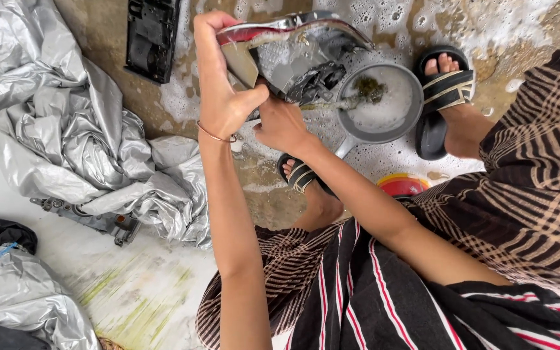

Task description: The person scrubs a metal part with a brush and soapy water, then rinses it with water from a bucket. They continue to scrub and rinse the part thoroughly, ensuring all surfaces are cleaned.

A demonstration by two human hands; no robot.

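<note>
Over the striped skirt [384, 304], left hand [225, 97] clamps the soapy vehicle lamp housing [293, 52] above the foamy pan [384, 97], right hand [283, 126] scrubs underneath, grip hidden; mid-wash, next needs turning and rinsing

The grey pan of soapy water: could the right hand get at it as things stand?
Probably yes. The grey pan sits open just beyond the right hand, with nothing between; but that hand is pressed to the lamp housing, so it would have to let go.
</note>
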